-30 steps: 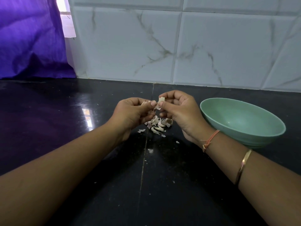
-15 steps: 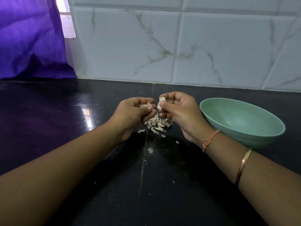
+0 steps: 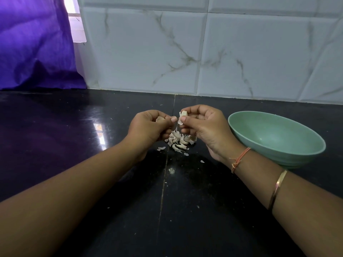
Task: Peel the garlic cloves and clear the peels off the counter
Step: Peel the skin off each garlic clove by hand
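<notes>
My right hand (image 3: 206,125) pinches a pale garlic clove (image 3: 183,114) between thumb and forefinger, with a loose strip of skin hanging from it. My left hand (image 3: 148,127) is just to its left, fingers curled round a small piece of garlic or peel (image 3: 160,119); its thumb tip nearly touches the clove. Both hands hover above a heap of garlic peels and pieces (image 3: 179,140) on the black counter (image 3: 55,145).
A light green bowl (image 3: 304,151) stands on the counter right of my right hand; it looks empty. A few peel flakes (image 3: 161,148) lie scattered near the heap. White marble-look tiles form the back wall, and a purple curtain (image 3: 33,43) hangs at the far left.
The hands have drawn slightly apart and dropped a little, and a strip of skin now hangs loose from the clove in the right hand.
</notes>
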Demonstrator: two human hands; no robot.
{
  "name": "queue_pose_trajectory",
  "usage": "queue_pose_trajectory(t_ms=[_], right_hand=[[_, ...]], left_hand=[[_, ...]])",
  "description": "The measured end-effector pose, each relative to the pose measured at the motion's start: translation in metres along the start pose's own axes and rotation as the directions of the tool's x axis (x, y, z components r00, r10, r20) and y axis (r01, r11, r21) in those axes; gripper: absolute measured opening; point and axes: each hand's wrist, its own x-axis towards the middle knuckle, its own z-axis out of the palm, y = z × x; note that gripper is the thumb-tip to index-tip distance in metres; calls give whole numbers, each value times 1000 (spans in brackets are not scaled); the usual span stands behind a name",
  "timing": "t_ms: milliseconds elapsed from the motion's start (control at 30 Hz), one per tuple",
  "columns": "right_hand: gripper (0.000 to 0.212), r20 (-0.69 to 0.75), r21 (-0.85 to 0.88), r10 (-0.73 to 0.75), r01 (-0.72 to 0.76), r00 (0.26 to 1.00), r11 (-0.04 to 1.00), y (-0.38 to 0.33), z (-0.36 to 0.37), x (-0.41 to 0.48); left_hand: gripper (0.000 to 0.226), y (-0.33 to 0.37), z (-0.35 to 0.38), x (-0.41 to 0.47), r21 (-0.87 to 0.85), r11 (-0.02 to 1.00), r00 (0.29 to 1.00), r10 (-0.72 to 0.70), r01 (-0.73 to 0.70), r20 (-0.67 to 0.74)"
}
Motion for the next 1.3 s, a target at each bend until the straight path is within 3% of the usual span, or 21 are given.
queue_pose_trajectory(t_ms=[300,567,800,1133,1300], right_hand=[[7,16,-16,-11,11,1000,1000,1,0,-2],[5,31,-10,-17,17,999,1000,0,1,-3],[9,31,37,13,-14,999,999,-2,0,-3],[12,12,134,82,-83,997,987,-2,4,-2],[9,-42,16,43,-42,998,999,1,2,-1]], left_hand=[[10,0,4,0,48,992,992,118,-120,32],[8,1,2,-1,33,989,987,139,-142,82],[10,3,2,1,-137,990,986,65,-44,150],[11,2,0,4,-205,979,999,-12,21,46],[4,-1,-2,4,-40,999,1000,-9,9,-2]])
